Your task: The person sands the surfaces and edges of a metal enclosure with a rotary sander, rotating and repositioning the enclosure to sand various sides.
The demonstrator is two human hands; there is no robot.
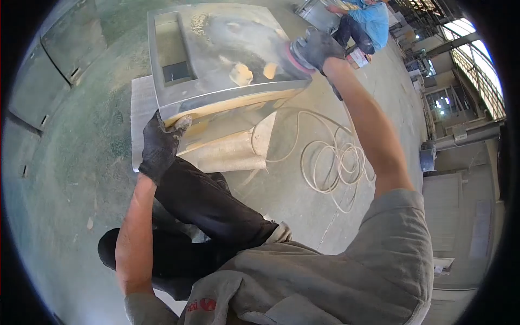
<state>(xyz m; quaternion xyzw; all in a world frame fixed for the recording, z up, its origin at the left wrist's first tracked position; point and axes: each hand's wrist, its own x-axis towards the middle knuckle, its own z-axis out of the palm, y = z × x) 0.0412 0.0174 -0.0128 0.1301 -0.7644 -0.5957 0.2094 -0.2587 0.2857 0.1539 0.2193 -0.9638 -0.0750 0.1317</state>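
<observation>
A grey metal box-like panel (246,46) with a rectangular opening lies on a sheet on the floor. Cream filler patches (241,75) and pale dust cover part of its top. My right hand (320,50), in a dark glove, is closed around a round power sander (299,56) with a reddish rim. The sander rests at the panel's right edge; my hand hides most of its body. My left hand (162,142), also in a dark glove, grips the panel's near left corner, its dusty fingertips against the front side.
A pale hose (338,168) lies coiled on the floor to the right. The protective sheet (233,154) sticks out under the panel. A person in blue (374,21) crouches at the back right beside another metal piece (319,15). Large grey panels (73,38) stand left.
</observation>
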